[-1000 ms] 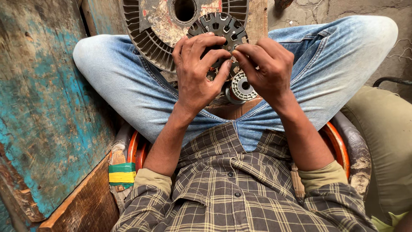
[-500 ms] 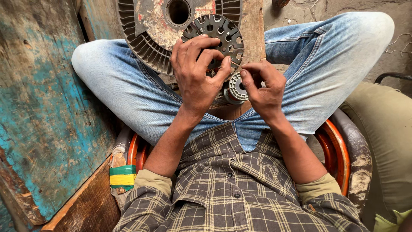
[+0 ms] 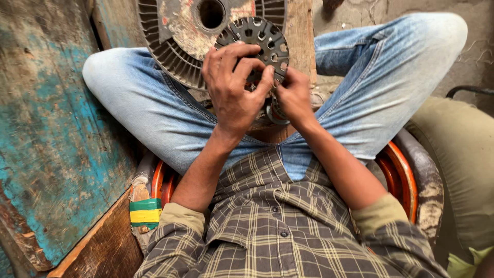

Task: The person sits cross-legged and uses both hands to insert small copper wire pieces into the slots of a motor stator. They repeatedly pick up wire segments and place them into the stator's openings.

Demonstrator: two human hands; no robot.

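The left hand curls over the lower edge of a dark slotted metal disc, its fingers bent across the disc's face and the thumb pressing in from the right, so it grips the disc. The right hand is closed on the same disc from below and to the right, fingertips meeting the left thumb at the rim. Just under the right hand a small round part with a reddish ring shows partly; whether either hand touches it cannot be told.

Nearest the camera are a checked shirt with rolled sleeves and the forearms rising from it. The person sits cross-legged in blue jeans on a seat with an orange rim, its left edge wrapped in green and yellow tape. The disc sits above the crossed legs, held between the knees.

Beyond it, touching behind, stands a larger round finned metal casing with a rusty face and centre hole. A worn, teal-painted wooden board runs along the left.
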